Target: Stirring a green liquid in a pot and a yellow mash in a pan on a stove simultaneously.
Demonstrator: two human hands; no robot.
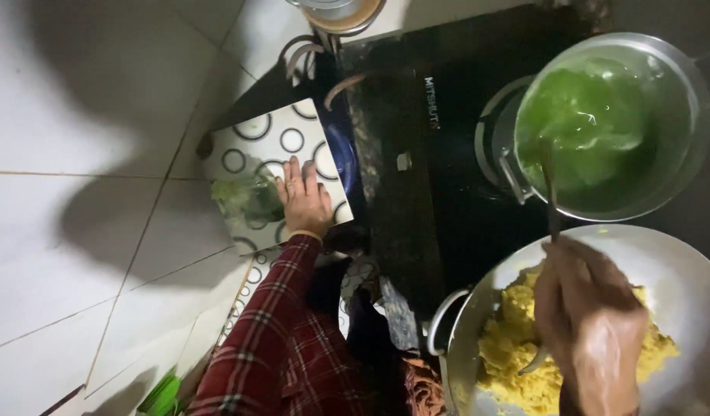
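White floor tiles (85, 231) fill the left side, with a dark cooktop (440, 154) lying on them to the right. On the cooktop stands a metal pot (690, 92) full of green liquid (594, 115), and just below it sits a wide steel bowl (678, 262) holding a crumbly yellow mash (509, 339). The right hand (590, 323) is closed in a fist around a thin utensil handle (553, 208), whose long axis runs nearly straight up the view from the mash toward the pot; its upper end lies across the pot's rim, so the bowl and pot crowd it on both sides. The left hand (303, 199), in a red plaid sleeve (282, 339), rests flat with fingers together on a circle-patterned board (255, 139), beside a greenish smear (247, 200).
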